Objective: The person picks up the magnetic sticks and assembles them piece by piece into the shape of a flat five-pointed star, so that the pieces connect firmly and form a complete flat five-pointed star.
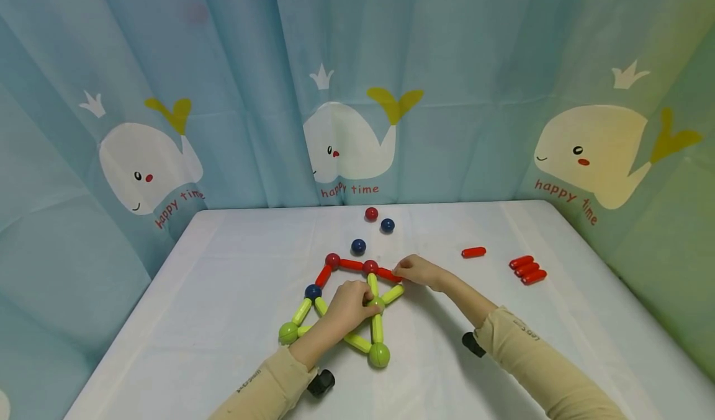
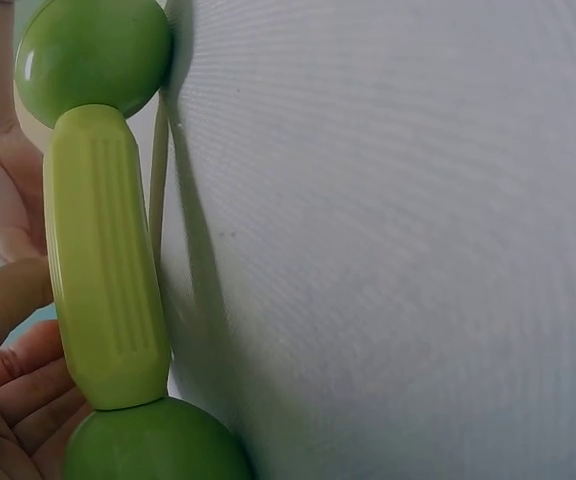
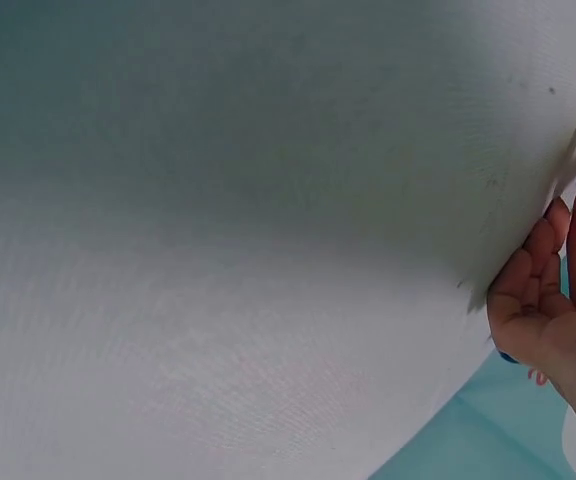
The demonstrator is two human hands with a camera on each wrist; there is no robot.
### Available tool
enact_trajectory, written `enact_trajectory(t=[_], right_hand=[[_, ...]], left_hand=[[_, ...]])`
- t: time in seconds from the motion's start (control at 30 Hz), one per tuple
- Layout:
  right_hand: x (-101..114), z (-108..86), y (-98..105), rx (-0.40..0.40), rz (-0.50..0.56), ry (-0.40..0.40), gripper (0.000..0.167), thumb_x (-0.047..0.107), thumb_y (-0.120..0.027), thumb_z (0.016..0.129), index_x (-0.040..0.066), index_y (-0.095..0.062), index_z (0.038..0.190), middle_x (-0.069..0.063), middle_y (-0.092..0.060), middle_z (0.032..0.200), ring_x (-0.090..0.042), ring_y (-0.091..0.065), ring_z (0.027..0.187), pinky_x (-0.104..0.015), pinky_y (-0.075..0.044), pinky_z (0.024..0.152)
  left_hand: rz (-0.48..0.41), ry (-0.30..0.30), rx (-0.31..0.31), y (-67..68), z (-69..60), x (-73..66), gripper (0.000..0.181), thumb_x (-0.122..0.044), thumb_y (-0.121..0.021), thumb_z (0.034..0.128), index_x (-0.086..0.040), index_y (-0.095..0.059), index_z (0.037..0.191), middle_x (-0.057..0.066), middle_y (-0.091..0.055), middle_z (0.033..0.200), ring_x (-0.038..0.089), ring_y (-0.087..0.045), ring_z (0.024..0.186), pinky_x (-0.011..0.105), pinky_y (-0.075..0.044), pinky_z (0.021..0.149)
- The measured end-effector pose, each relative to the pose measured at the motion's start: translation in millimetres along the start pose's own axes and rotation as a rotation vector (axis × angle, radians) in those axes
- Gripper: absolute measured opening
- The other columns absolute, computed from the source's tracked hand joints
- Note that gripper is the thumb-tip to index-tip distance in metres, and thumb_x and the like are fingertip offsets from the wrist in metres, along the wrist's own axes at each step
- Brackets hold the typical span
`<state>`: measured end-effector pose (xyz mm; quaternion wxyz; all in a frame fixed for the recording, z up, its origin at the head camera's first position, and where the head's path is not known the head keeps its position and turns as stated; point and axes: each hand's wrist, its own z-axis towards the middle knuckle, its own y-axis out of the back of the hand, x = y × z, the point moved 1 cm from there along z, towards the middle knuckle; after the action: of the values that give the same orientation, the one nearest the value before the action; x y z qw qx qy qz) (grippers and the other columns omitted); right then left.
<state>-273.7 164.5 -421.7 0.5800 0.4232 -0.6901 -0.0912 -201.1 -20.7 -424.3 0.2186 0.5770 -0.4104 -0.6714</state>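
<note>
A: Beige cloth sleeves [image 1: 268,386] lie nearest the camera. Centre the clock on the smooth, plastic-looking green middle ball [image 1: 378,307]: the left sleeve is at eight, the right between three and four.

B: What's leftmost on the white table [image 1: 167,339]?

A: A glossy, round green corner ball [image 1: 287,333], between eight and nine. One ribbed, plastic-looking yellow-green stick [image 1: 301,312] joins it to a glossy dark blue ball [image 1: 313,292] just past nine. From there a shiny short red stick [image 1: 323,276] leads to a round red corner ball [image 1: 332,260] between ten and eleven, and a matching red stick [image 1: 351,264] continues to a shiny upper red ball [image 1: 370,267] near twelve.

B: And the left hand [image 1: 347,308]?

A: On the nine o'clock side, bent fingers pinching the middle ball. Loose beyond it: a blue ball [image 1: 359,246] between eleven and twelve, a red ball [image 1: 371,213] at twelve, another blue ball [image 1: 388,225] just past.

B: The right hand [image 1: 424,272]?

A: At two, pinching a shiny red rod [image 1: 387,275] that lies at one o'clock, its other end against the upper red ball. Farther right, a lone red rod [image 1: 473,252] lies at two; three red rods [image 1: 527,270] sit side by side between two and three.
</note>
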Motion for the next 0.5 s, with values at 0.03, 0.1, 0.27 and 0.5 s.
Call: enact_trajectory(t=[0.03,0.1,0.27,0.5], right_hand=[[0.4,-0.2,0.1,0.004,0.001,0.008,0.031,0.017,-0.053,0.093,-0.009,-0.061,0.108,-0.013,-0.061,0.094,-0.019,-0.051,0.086,-0.03,-0.044,0.079],[0.6,0.1,0.3,0.005,0.003,0.011,0.03,0.016,-0.053,0.094,-0.009,-0.061,0.107,-0.013,-0.061,0.093,-0.019,-0.051,0.086,-0.03,-0.044,0.078],[1.5,1.4,0.4,0.0,0.008,-0.023,0.033,0.019,-0.052,0.094,-0.008,-0.06,0.111,-0.012,-0.06,0.096,-0.02,-0.051,0.088,-0.031,-0.044,0.081],[0.0,3.3,5.9,0.068,0.111,0.021,0.036,0.021,-0.046,0.097,-0.009,-0.056,0.114,-0.005,-0.053,0.085,-0.017,-0.048,0.082,-0.027,-0.041,0.074]], left_hand=[[0.0,-0.001,0.0,0.1,0.2,0.1,0.022,-0.021,-0.076,0.0787,-0.011,-0.06,0.067,-0.005,-0.041,0.057,0.009,-0.04,0.056,0.018,-0.03,0.052],[0.001,-0.001,0.0,0.1,0.6,0.3,0.022,-0.021,-0.076,0.0787,-0.01,-0.061,0.068,-0.005,-0.042,0.058,0.009,-0.04,0.057,0.018,-0.031,0.052],[0.004,-0.008,-0.004,0.5,1.1,0.7,0.022,-0.022,-0.076,0.0787,-0.01,-0.061,0.068,-0.005,-0.043,0.058,0.009,-0.04,0.056,0.018,-0.031,0.052],[0.007,-0.011,-0.006,0.1,0.4,0.3,0.018,-0.022,-0.077,0.0783,-0.008,-0.065,0.075,-0.005,-0.049,0.061,0.008,-0.043,0.058,0.018,-0.035,0.053]])
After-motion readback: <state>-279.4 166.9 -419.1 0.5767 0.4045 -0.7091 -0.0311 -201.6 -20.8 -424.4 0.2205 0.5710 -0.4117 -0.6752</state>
